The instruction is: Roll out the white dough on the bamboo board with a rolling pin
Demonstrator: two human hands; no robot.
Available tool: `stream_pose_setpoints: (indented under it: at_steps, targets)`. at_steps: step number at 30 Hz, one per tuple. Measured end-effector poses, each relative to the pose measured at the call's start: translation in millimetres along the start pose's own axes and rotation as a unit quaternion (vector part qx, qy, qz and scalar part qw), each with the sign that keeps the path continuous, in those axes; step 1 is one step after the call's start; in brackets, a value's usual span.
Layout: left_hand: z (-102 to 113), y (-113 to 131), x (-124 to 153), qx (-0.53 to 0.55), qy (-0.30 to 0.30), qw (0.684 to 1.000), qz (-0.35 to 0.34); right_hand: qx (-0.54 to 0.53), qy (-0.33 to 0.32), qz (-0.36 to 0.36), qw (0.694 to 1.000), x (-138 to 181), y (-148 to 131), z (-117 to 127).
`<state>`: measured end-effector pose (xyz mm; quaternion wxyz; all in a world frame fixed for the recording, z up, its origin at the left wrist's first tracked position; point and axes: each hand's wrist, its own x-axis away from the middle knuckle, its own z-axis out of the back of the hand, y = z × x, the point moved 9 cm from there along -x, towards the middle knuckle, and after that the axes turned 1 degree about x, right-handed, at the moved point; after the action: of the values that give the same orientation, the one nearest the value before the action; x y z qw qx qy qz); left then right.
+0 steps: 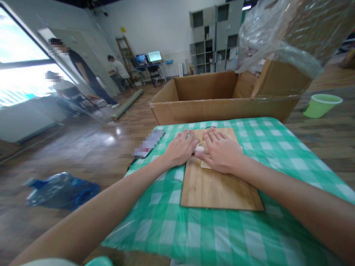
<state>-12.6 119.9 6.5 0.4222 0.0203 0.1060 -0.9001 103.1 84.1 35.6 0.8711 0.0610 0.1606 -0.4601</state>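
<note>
On a wooden cutting board (pixel 222 192), both my hands lie palm down with fingers stretched out. Between them shows a short, whitish, rounded roll (pixel 200 148), mostly covered; I cannot tell whether it is dough or a rolling pin. My left hand (pixel 181 147) touches the roll's left end at the board's left edge. My right hand (pixel 223 150) presses over its right part, thumb pointing left. A thin, pale flat piece (pixel 205 165) sticks out from under my right hand onto the board.
A green-and-white checked cloth (pixel 277 173) covers the table. A phone-like slab (pixel 149 144) lies at its left edge. Beyond stands a large cardboard box (pixel 222 111) with plastic wrap. A green bucket (pixel 323 105) and a blue water jug (pixel 63 190) are on the floor. Three people are at the back left.
</note>
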Motion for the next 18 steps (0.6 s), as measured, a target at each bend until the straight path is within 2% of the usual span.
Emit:
stream_pose_setpoints:
  at_steps: [6, 11, 18]
  targets:
    - [4, 7, 12, 0.019, 0.012, 1.000, 0.010, 0.006, 0.003, 0.002, 1.000, 22, -23, -1]
    - [14, 13, 30, 0.048, 0.019, 0.997, 0.051, -0.004, 0.022, 0.000, 1.000, 39, -38, 5]
    - [21, 26, 65, 0.072, 0.067, 0.995, 0.035, -0.003, 0.015, 0.007, 1.000, 65, -66, 13]
